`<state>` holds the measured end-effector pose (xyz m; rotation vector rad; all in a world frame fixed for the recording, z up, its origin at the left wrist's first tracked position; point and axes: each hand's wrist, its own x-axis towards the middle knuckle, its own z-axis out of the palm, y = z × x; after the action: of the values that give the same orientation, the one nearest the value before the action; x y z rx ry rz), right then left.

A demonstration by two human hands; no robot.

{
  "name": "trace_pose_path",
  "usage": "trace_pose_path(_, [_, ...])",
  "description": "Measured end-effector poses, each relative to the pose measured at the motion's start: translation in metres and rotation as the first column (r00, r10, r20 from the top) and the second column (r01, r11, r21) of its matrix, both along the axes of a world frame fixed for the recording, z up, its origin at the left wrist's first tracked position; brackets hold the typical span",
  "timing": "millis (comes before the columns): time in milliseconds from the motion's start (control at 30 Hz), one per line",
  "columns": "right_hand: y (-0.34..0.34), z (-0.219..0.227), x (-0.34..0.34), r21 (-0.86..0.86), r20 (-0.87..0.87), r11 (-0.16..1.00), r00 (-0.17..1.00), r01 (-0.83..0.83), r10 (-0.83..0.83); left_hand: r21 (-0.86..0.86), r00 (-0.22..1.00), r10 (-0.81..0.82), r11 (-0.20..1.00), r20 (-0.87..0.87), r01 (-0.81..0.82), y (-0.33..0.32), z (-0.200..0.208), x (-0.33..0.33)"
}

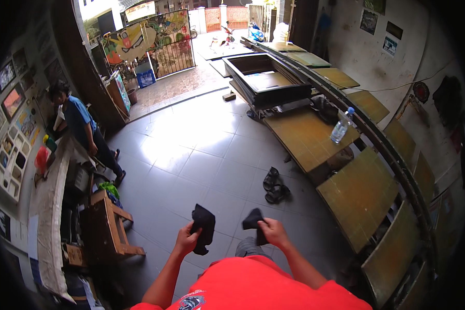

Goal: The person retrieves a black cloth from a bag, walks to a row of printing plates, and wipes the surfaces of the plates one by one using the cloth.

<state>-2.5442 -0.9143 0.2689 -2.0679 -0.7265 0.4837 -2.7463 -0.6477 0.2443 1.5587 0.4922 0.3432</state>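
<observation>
holding one dark cloth apiece, the two bare hands are spread apart in front of the bright red shirt (274,284), above the grey tiled floor (201,173). the left hand (187,239) has its grip closed on the edge of a limp, elongated black fabric piece (204,229), which stands roughly upright beside the fingers, with its ragged end hanging below. the right hand (275,233) has its grip pinched narrow on a smaller-looking, folded black fabric piece (252,220), whose upper part juts toward the left and whose lower part drops beneath the fingers. the pieces are apart, with bare floor showing between them; what kind of article they are, i cannot tell. the step in hand appears to be handling them separately in the air, one per side. any move from here would seem to call for a firm pinch and some turning of the wrists, since such soft cloth likely folds over itself. ahead on the floor, well clear of both hands, lies a pair of black strapped sandals (275,187); to the right, a clear plastic bottle with a blue cap (340,131) leans on a yellowish-brown flat panel (305,142).
</observation>
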Motion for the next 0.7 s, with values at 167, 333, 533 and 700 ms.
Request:
trace_pose_path(167, [0.047,-0.103,0.091,0.294,-0.661,0.709,0.672,0.641,-0.334,-0.052,1.000,0.003,0.999,-0.031,-0.004,0.114,-0.030,0.120])
trace_pose_path(333, [0.182,-0.087,0.217,0.220,-0.317,0.908,0.907,0.356,-0.279,0.293,0.870,0.434,0.885,-0.232,-0.363,0.220,-0.129,0.119])
trace_pose_path(533, [0.379,0.153,0.422,0.150,0.453,0.986,0.892,-0.066,-0.009,0.500,0.285,0.799,0.566,-0.530,-0.656,0.261,-0.181,-0.010])
trace_pose_path(700, [0.484,0.233,0.542,0.587,0.651,0.793,0.489,0.160,-0.580,0.629,-0.197,0.652,0.536,-0.732,-0.564,0.298,-0.213,-0.033])
